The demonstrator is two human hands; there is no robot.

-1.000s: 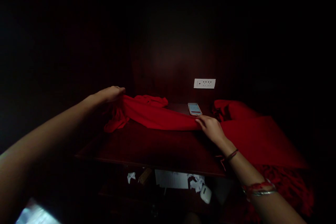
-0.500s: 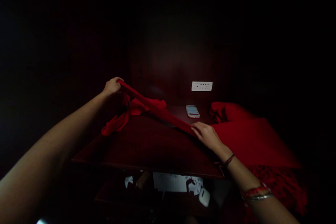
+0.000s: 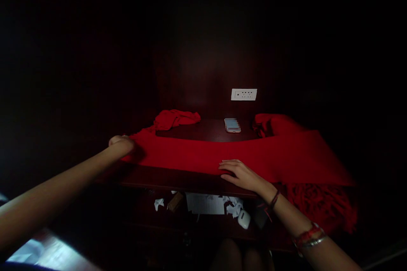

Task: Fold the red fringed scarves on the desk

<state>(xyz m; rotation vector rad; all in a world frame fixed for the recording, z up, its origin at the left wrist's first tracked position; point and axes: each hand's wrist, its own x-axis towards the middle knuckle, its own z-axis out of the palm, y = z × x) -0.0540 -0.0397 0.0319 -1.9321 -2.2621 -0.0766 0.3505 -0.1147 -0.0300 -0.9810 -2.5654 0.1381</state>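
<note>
A long red cloth point(image 3: 197, 152) with a fringed end, like a scarf, lies stretched across the dark tabletop. At its left end my left hand point(image 3: 121, 145) is closed on the cloth, its fingertips mostly hidden. My right hand point(image 3: 240, 174) rests on the near edge of the cloth, palm down with its fingers stretched out. To the right, the fabric widens, and a tangled fringe point(image 3: 324, 205) hangs over the table's front edge. A bunched piece of red cloth point(image 3: 176, 119) sits at the back left.
A phone point(image 3: 232, 125) lies at the back, below a white wall socket point(image 3: 243, 94). On a shelf under the tabletop are a printed sheet point(image 3: 205, 203), crumpled paper point(image 3: 233, 207), a small brown block point(image 3: 175, 202) and a white rounded case point(image 3: 243, 219).
My left hand has come down and left, bringing the raised, narrow cloth flat onto the table. My right hand has moved slightly down and left, and its fingers have straightened onto the fabric.
</note>
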